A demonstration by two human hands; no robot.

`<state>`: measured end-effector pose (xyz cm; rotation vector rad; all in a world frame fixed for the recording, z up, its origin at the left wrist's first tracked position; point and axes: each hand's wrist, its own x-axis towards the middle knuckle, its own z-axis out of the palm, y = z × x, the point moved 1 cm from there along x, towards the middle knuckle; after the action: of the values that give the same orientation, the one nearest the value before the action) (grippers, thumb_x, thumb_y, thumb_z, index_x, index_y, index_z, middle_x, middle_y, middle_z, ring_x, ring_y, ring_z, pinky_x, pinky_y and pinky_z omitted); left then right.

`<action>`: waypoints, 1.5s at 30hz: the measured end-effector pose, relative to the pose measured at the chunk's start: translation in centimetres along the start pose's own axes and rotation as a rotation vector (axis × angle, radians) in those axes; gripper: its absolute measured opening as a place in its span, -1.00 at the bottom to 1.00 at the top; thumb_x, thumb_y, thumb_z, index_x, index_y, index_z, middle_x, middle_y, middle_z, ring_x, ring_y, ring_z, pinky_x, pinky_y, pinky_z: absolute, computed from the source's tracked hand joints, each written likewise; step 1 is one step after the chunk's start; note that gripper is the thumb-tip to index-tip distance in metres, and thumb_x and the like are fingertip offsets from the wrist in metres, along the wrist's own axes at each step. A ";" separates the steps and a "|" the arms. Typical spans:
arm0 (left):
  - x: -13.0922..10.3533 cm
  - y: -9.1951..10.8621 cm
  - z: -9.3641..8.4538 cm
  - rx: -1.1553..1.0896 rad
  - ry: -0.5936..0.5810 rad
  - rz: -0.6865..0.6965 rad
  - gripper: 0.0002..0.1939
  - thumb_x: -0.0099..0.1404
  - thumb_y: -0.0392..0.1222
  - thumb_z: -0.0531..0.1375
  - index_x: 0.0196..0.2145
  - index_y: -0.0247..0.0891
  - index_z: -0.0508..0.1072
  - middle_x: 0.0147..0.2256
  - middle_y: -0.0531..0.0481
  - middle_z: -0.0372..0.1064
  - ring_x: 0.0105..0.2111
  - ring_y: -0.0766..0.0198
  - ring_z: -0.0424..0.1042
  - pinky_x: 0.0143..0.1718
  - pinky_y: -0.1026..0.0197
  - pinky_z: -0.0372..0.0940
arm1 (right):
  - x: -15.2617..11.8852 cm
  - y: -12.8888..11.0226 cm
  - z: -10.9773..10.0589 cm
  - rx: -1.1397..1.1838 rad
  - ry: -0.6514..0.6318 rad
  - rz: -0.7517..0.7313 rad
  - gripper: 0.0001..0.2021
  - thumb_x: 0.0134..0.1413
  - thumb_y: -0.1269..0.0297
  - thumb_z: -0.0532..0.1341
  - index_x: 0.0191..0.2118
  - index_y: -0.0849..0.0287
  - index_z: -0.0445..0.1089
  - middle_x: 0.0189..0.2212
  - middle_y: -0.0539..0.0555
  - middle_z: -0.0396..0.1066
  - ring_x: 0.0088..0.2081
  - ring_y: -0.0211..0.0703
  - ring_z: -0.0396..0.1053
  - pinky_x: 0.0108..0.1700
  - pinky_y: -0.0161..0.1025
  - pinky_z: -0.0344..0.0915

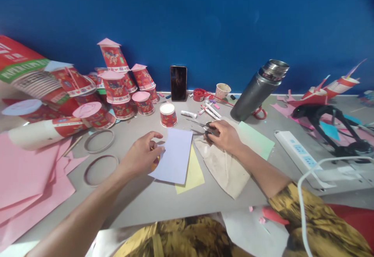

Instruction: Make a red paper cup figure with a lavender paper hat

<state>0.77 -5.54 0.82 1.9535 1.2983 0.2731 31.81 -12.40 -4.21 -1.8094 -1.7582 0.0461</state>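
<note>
A lavender paper sheet (pixel 175 156) lies on the grey table, partly over a yellow sheet (pixel 193 174). My left hand (pixel 143 153) is over the sheet's left edge, thumb and fingers apart; something small and yellow shows beneath it, too hidden to make out. On the right, my right hand (pixel 224 135) is closed on the black handles of scissors (pixel 198 123), whose blades point left. Under that hand is a cream cloth (pixel 223 167). Just behind the lavender sheet stands a red paper cup (pixel 168 117) with a white top.
Decorated red cups (pixel 117 87) are stacked at the left, near tape rings (pixel 101 170) and pink paper (pixel 26 171). A phone (pixel 178 83) leans on the blue wall. Markers (pixel 188 114), a dark bottle (pixel 254 95), green paper (pixel 254 138) and a power strip (pixel 299 153) lie or stand rightward.
</note>
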 end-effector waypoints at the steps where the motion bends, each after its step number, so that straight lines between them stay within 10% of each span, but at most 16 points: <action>1: -0.4 -0.1 -0.1 0.065 0.033 0.010 -0.54 0.29 -0.01 0.14 0.10 -0.21 0.35 -0.40 0.04 0.53 -0.44 0.10 0.52 -0.36 0.11 0.35 | -0.1 0.1 0.1 0.013 0.026 -0.010 -0.78 0.05 0.27 0.35 -0.14 0.11 0.53 -0.18 0.15 0.58 -0.10 0.07 0.46 -0.10 -0.11 0.35; 6: -2.2 0.9 1.3 0.411 0.430 0.392 -0.54 0.44 -0.06 0.05 0.20 -0.32 0.33 0.15 -0.36 0.42 0.21 -0.15 0.39 0.17 -0.18 0.29 | -0.1 0.5 0.0 0.095 0.087 -0.022 -0.76 0.03 0.27 0.31 -0.14 0.14 0.54 -0.20 0.16 0.58 -0.17 0.04 0.49 -0.13 -0.12 0.39; 9: -2.6 1.8 4.4 0.569 0.302 0.530 -0.27 0.40 0.08 0.18 0.37 -0.36 0.16 0.44 -0.42 0.00 0.47 -0.26 -0.12 0.39 -0.30 -0.03 | -0.3 0.6 0.0 0.082 0.065 -0.010 -0.76 0.06 0.21 0.31 -0.14 0.14 0.54 -0.22 0.15 0.58 -0.23 0.01 0.49 -0.17 -0.13 0.40; 13: -2.0 1.1 8.0 0.625 -0.038 0.463 -0.01 0.32 0.39 0.15 0.43 -0.39 0.09 0.46 -0.42 -0.08 0.47 -0.27 -0.14 0.42 -0.31 -0.12 | -0.6 0.9 0.2 0.003 0.032 -0.017 -0.74 0.10 0.13 0.30 -0.12 0.12 0.54 -0.24 0.14 0.58 -0.31 -0.03 0.49 -0.20 -0.13 0.40; 18: -1.9 0.0 8.6 0.568 -0.065 0.438 0.02 0.36 0.48 -0.02 0.47 -0.37 0.00 0.49 -0.37 -0.23 0.49 -0.21 -0.27 0.45 -0.32 -0.26 | -0.8 1.4 0.3 -0.013 0.050 -0.069 -0.70 0.13 0.08 0.28 -0.10 0.13 0.53 -0.29 0.14 0.57 -0.31 0.00 0.49 -0.20 -0.11 0.41; 25: -4.8 1.1 4.1 0.485 0.043 0.461 -0.27 0.41 0.29 0.12 0.34 -0.22 0.26 0.37 -0.29 0.19 0.44 -0.21 -0.02 0.38 -0.37 -0.05 | -1.3 2.0 0.2 0.038 0.110 -0.022 -0.66 0.14 0.06 0.28 -0.05 0.12 0.56 -0.20 0.15 0.57 -0.36 -0.06 0.48 -0.28 -0.14 0.42; 29: -6.8 -3.1 -2.2 0.445 0.468 0.165 -0.61 0.48 -0.01 0.02 0.03 -0.25 0.51 0.07 -0.28 0.42 0.11 -0.12 0.40 0.14 -0.20 0.30 | -1.2 1.6 0.0 0.098 0.093 -0.075 -0.76 0.17 0.10 0.26 -0.17 0.11 0.58 -0.12 0.16 0.53 -0.30 -0.07 0.50 -0.30 -0.17 0.42; 33: -8.0 -8.3 -6.4 0.588 0.478 -0.107 -0.49 0.40 0.08 0.02 0.03 -0.32 0.52 0.00 -0.37 0.44 0.06 -0.33 0.37 0.07 -0.33 0.30 | -1.0 1.2 0.0 0.124 0.045 -0.120 -0.79 0.16 0.07 0.31 -0.34 0.11 0.52 -0.25 0.10 0.50 -0.35 -0.12 0.48 -0.32 -0.21 0.39; 38: -8.5 -10.6 -5.7 0.613 0.397 -0.153 -0.18 0.21 0.30 0.19 0.24 -0.35 0.33 0.17 -0.44 0.34 0.19 -0.42 0.27 0.11 -0.37 0.26 | -1.0 1.1 0.2 0.057 0.014 -0.056 -0.79 0.15 0.07 0.30 -0.31 0.10 0.52 -0.31 0.06 0.50 -0.44 -0.17 0.41 -0.38 -0.23 0.31; 45: -8.0 -9.8 -4.2 0.463 0.475 -0.038 -0.27 0.32 0.19 0.21 0.29 -0.25 0.19 0.15 -0.39 0.35 0.16 -0.35 0.36 0.09 -0.34 0.34 | -0.8 0.8 0.2 0.025 -0.103 -0.037 -0.88 0.12 0.20 0.26 -0.30 0.10 0.51 -0.35 0.06 0.51 -0.41 -0.15 0.42 -0.35 -0.24 0.28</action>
<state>-12.04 -8.54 -1.26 2.3344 1.8305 0.4724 32.40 -13.05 -5.02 -1.7838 -1.8537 0.1481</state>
